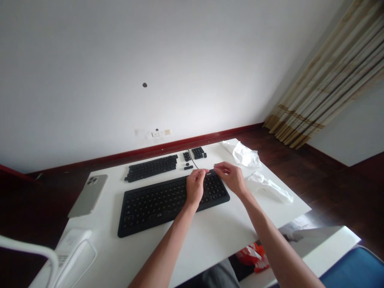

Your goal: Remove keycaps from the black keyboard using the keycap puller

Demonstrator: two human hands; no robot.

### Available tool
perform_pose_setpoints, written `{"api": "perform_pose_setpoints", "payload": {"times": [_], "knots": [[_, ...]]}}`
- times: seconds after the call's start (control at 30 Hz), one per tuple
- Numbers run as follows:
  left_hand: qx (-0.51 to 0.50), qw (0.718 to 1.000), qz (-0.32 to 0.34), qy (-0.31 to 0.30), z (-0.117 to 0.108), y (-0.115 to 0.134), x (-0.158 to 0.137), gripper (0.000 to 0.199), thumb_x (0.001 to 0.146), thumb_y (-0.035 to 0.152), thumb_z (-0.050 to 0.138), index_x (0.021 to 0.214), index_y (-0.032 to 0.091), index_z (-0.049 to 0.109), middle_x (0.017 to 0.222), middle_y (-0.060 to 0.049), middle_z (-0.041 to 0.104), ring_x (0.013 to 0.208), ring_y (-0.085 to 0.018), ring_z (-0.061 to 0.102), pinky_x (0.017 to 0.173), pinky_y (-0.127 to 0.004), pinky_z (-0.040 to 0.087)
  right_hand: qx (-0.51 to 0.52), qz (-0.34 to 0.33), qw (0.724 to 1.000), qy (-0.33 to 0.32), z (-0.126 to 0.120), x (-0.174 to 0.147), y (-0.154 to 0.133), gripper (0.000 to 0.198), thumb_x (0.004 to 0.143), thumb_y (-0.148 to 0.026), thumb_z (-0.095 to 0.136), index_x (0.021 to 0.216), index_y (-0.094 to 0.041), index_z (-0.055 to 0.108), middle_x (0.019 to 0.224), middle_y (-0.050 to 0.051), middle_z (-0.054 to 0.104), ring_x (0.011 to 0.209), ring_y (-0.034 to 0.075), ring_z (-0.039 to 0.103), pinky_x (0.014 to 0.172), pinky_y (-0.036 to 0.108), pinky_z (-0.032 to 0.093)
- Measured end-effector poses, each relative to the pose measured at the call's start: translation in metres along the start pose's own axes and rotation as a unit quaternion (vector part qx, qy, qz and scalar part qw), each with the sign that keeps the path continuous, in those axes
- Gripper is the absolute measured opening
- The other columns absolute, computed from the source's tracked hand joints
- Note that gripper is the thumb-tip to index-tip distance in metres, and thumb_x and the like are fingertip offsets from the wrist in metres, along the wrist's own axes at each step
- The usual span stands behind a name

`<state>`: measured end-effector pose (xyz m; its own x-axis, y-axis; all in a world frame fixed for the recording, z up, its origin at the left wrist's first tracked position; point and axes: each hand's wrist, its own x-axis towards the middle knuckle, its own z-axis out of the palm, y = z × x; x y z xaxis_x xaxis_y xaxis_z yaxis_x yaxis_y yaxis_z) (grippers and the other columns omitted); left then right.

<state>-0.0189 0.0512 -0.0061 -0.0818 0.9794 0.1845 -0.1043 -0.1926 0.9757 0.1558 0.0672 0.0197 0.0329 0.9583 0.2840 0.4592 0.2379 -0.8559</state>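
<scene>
A black keyboard (162, 200) lies at a slant on the white table, its keycaps off and its key sockets bare. My left hand (195, 187) is over its right part, closed, with thumb and forefinger together near the rear edge. Just to the right, my right hand (230, 177) is curled in a pinch above the number pad's top corner. Whatever is between the fingers of either hand is too small or hidden to make out. Behind the keyboard, removed black keycaps lie in groups: a large block (153, 167), a small cluster (187, 156) and a number-pad set (198, 153).
A thin black cable (193, 159) runs between the keycap groups. Crumpled white plastic (244, 154) and a white wrapper (271, 188) lie at the right. A phone (90, 194) and a white device (73, 242) are at the left. An open drawer (324, 244) juts out below the tabletop.
</scene>
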Motion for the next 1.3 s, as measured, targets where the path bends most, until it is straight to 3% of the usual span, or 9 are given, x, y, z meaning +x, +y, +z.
{"api": "perform_pose_setpoints", "payload": {"times": [0.23, 0.37, 0.57, 0.7, 0.83, 0.97, 1.07, 1.13, 1.3], "knots": [[-0.029, 0.997, -0.054, -0.057, 0.007, 0.008, -0.009, 0.027, 0.096, 0.037, 0.061, 0.098, 0.019, 0.080, 0.092, -0.005, 0.074, 0.079, -0.018, 0.060, 0.072, -0.029, 0.047, 0.081, 0.032, 0.993, 0.075, 0.011, -0.059, -0.004, 0.027, 0.088, -0.048, 0.076, 0.097, -0.023, 0.079, 0.099, 0.009, 0.078, 0.087, 0.027, 0.072, 0.084, 0.042, 0.059], [-0.031, 0.992, -0.038, -0.112, 0.011, 0.013, -0.014, 0.027, 0.097, 0.038, 0.060, 0.095, 0.019, 0.079, 0.098, -0.006, 0.074, 0.081, -0.019, 0.060, 0.074, -0.030, 0.047, 0.173, 0.092, 0.981, 0.017, 0.009, -0.059, -0.001, 0.036, 0.084, -0.054, 0.079, 0.104, -0.024, 0.082, 0.104, 0.008, 0.080, 0.098, 0.029, 0.072, 0.090, 0.042, 0.057], [-0.032, 0.985, -0.020, -0.167, 0.014, 0.023, -0.018, 0.026, 0.099, 0.038, 0.061, 0.094, 0.019, 0.078, 0.096, -0.006, 0.071, 0.081, -0.019, 0.059, 0.076, -0.030, 0.049, 0.279, 0.175, 0.944, -0.023, 0.004, -0.061, 0.004, 0.038, 0.079, -0.059, 0.083, 0.090, -0.023, 0.080, 0.079, 0.004, 0.072, 0.070, 0.018, 0.060, 0.070, 0.034, 0.052], [-0.059, 0.981, -0.042, -0.182, 0.016, 0.021, -0.020, 0.025, 0.099, 0.037, 0.062, 0.099, 0.019, 0.079, 0.093, -0.005, 0.071, 0.081, -0.018, 0.061, 0.075, -0.029, 0.049, 0.362, 0.212, 0.906, -0.058, 0.002, -0.062, 0.000, 0.037, 0.074, -0.057, 0.087, 0.081, -0.023, 0.075, 0.079, 0.003, 0.068, 0.071, 0.017, 0.059, 0.070, 0.031, 0.052], [-0.076, 0.978, -0.059, -0.184, 0.018, 0.015, -0.021, 0.028, 0.100, 0.040, 0.063, 0.103, 0.018, 0.079, 0.090, -0.006, 0.071, 0.081, -0.019, 0.063, 0.074, -0.030, 0.051, 0.394, 0.213, 0.891, -0.069, 0.005, -0.061, -0.006, 0.036, 0.078, -0.056, 0.084, 0.080, -0.023, 0.071, 0.076, 0.001, 0.062, 0.072, 0.015, 0.056, 0.070, 0.028, 0.051], [-0.037, 0.983, -0.031, -0.179, 0.014, 0.013, -0.018, 0.032, 0.102, 0.045, 0.062, 0.110, 0.018, 0.078, 0.105, -0.009, 0.073, 0.087, -0.021, 0.066, 0.078, -0.031, 0.053, 0.364, 0.216, 0.905, -0.048, 0.004, -0.059, -0.007, 0.037, 0.080, -0.058, 0.081, 0.081, -0.023, 0.069, 0.078, 0.001, 0.061, 0.074, 0.016, 0.056, 0.066, 0.027, 0.048], [0.075, 0.987, 0.044, -0.135, 0.007, 0.013, -0.013, 0.030, 0.104, 0.041, 0.060, 0.119, 0.021, 0.076, 0.118, -0.009, 0.072, 0.094, -0.021, 0.066, 0.081, -0.031, 0.053, 0.279, 0.197, 0.940, 0.022, -0.008, -0.063, 0.003, 0.034, 0.081, -0.055, 0.082, 0.084, -0.023, 0.073, 0.079, 0.001, 0.064, 0.072, 0.016, 0.054, 0.066, 0.028, 0.044], [0.164, 0.975, 0.103, -0.113, 0.002, 0.015, -0.010, 0.026, 0.106, 0.035, 0.057, 0.121, 0.022, 0.075, 0.111, -0.008, 0.072, 0.091, -0.020, 0.065, 0.082, -0.031, 0.052, 0.190, 0.181, 0.963, 0.062, -0.018, -0.070, 0.012, 0.034, 0.083, -0.056, 0.079, 0.087, -0.022, 0.077, 0.079, 0.002, 0.067, 0.071, 0.017, 0.054, 0.066, 0.030, 0.042], [0.287, 0.928, 0.192, -0.140, -0.002, 0.013, -0.009, 0.023, 0.103, 0.017, 0.056, 0.115, 0.023, 0.075, 0.107, -0.006, 0.067, 0.101, -0.022, 0.063, 0.094, -0.035, 0.051, -0.001, 0.167, 0.984, 0.059, -0.027, -0.091, 0.023, 0.039, 0.087, -0.057, 0.072, 0.085, -0.019, 0.079, 0.069, 0.004, 0.063, 0.064, 0.019, 0.050, 0.062, 0.033, 0.038]]}}
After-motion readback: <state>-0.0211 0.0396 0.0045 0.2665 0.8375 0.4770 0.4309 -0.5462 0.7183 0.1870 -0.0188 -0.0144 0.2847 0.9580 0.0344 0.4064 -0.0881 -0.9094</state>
